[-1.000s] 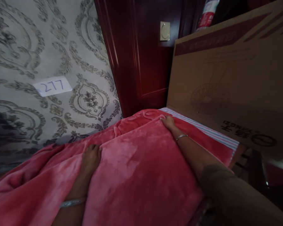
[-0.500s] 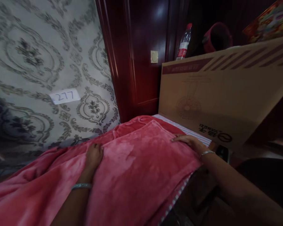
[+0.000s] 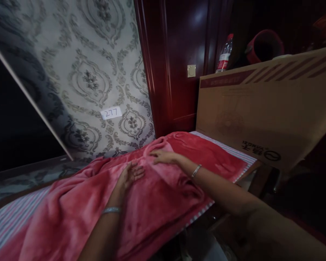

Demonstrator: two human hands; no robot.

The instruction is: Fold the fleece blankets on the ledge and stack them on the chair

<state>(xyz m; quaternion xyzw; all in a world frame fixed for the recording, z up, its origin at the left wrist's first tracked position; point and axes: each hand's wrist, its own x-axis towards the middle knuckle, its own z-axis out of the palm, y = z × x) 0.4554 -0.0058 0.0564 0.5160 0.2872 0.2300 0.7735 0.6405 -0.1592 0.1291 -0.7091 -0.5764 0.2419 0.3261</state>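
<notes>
Beneath our spread right hand point(image 3: 164, 157), the red blanket point(image 3: 154, 199) bunches up. Our left hand point(image 3: 129, 175), splayed, sits just leftward

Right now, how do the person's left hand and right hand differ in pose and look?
The left hand shows its palm, while the right hand shows its back.
In the picture, the left hand's fingers reach rightward, the right hand's leftward.
The left hand's wrist wears a pale bluish bracelet; the right hand's wears a silvery bracelet.
Both are bare and at the red blanket.
</notes>
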